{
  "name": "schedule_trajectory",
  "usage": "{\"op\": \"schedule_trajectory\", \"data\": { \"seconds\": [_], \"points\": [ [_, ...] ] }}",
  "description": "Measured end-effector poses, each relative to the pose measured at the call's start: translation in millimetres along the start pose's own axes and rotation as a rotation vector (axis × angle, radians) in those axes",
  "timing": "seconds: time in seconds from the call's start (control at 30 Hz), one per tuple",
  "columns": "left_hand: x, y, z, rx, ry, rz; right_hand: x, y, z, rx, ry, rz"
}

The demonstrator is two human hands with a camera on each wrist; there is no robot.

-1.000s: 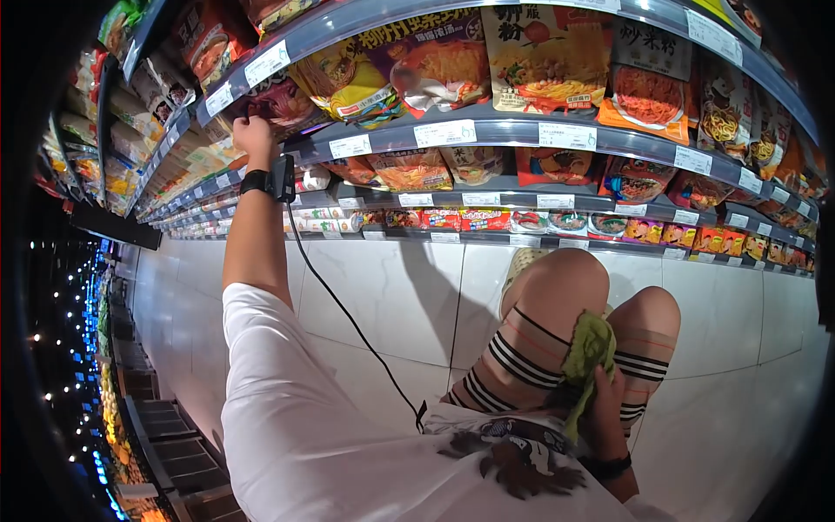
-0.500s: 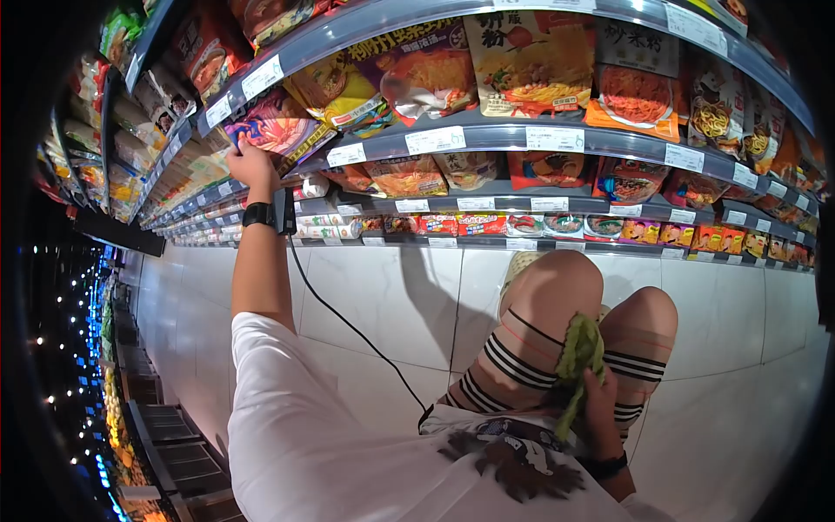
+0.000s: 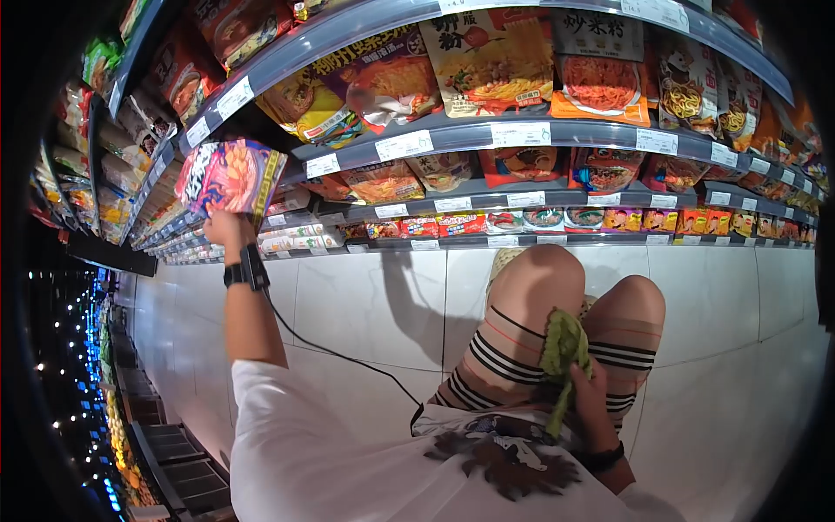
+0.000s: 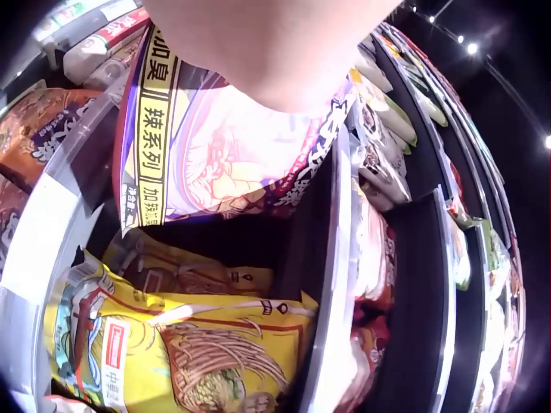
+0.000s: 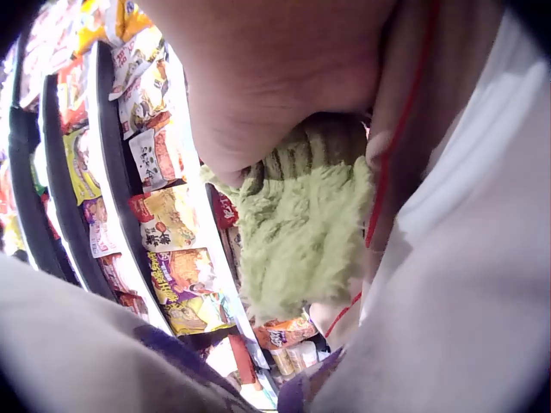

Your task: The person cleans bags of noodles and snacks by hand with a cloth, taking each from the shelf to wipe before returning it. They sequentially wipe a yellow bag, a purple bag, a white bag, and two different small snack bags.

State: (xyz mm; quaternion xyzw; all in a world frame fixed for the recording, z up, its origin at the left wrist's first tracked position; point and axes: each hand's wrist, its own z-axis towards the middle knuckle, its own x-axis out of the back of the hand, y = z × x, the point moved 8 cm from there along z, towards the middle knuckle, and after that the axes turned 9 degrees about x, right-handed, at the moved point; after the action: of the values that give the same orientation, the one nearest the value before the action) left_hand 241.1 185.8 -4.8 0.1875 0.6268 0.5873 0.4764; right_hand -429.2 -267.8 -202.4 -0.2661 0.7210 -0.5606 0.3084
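In the head view my left hand [image 3: 228, 229] grips the lower edge of a purple and pink noodle packet [image 3: 233, 177], held out in front of the shelf at the left. The left wrist view shows this packet [image 4: 228, 155] from close by, tilted, above a gap in the shelf beside a yellow noodle packet [image 4: 185, 353]. Over my lap, my right hand [image 3: 591, 396] holds a bunched green cloth [image 3: 564, 348]. Fluffy cloth [image 5: 301, 232] hangs from the curled fingers in the right wrist view.
Curved shelves [image 3: 513, 135] of noodle packets, with price tags along their edges, run across the front and down the left side. Below lies a pale tiled floor [image 3: 374, 313]. A black cable [image 3: 339, 352] runs from the left wrist device to my waist.
My left hand has drawn the purple packet off the shelf, out and down toward me. The right hand keeps hold of the green cloth. The head view has shifted slightly.
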Motion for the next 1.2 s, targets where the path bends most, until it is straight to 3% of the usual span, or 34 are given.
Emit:
{"op": "schedule_trajectory", "data": {
  "seconds": [0.07,0.17,0.3,0.37,0.43,0.5,0.57,0.6,0.67,0.8,0.83,0.9,0.93,1.0,1.07,1.13,1.2],
  "points": [
    [10,41,-76,-0.007,-0.033,0.09,0,3,0,-0.024,0.014,0.05],
    [59,49,-132,0.003,-0.07,0.169,-3,-5,-3,-0.025,0.043,0.056],
    [118,57,-207,0.047,-0.266,0.286,-5,-10,-1,0.043,0.026,0.005],
    [129,52,-254,0.169,-0.382,0.333,-12,-12,1,0.02,-0.063,0.044],
    [116,35,-327,0.525,-0.635,0.264,-20,-18,5,-0.004,-0.1,0.035],
    [98,11,-410,0.82,-0.656,0.181,-34,-23,8,-0.034,-0.153,0.017],
    [91,-19,-478,1.106,-0.805,0.227,-53,-17,6,-0.206,-0.094,0.455],
    [83,-28,-506,1.141,-0.839,0.252,-59,-23,7,-0.219,-0.084,0.446],
    [61,-36,-536,1.091,-0.849,0.192,-61,-36,9,-0.294,0.077,0.833],
    [10,-31,-558,0.715,-1.097,0.286,-34,-39,11,-0.176,0.133,0.832],
    [9,-42,-566,0.796,-1.132,0.262,-29,-37,13,-0.126,0.186,0.746],
    [-2,-42,-573,0.793,-1.201,0.265,-14,-37,21,-0.045,0.258,0.493],
    [-7,-40,-576,0.778,-1.259,0.265,-8,-39,26,-0.041,0.264,0.499],
    [-7,-40,-586,0.718,-1.348,0.378,24,-60,33,0.074,0.483,0.078],
    [-5,-38,-596,0.599,-1.417,0.401,27,-92,56,0.26,0.379,0.115],
    [-8,-29,-606,0.581,-1.415,0.416,8,-146,76,0.575,0.358,-0.61],
    [-9,-27,-613,0.535,-1.398,0.366,-52,-161,92,0.687,-0.04,-1.135]
  ]
}}
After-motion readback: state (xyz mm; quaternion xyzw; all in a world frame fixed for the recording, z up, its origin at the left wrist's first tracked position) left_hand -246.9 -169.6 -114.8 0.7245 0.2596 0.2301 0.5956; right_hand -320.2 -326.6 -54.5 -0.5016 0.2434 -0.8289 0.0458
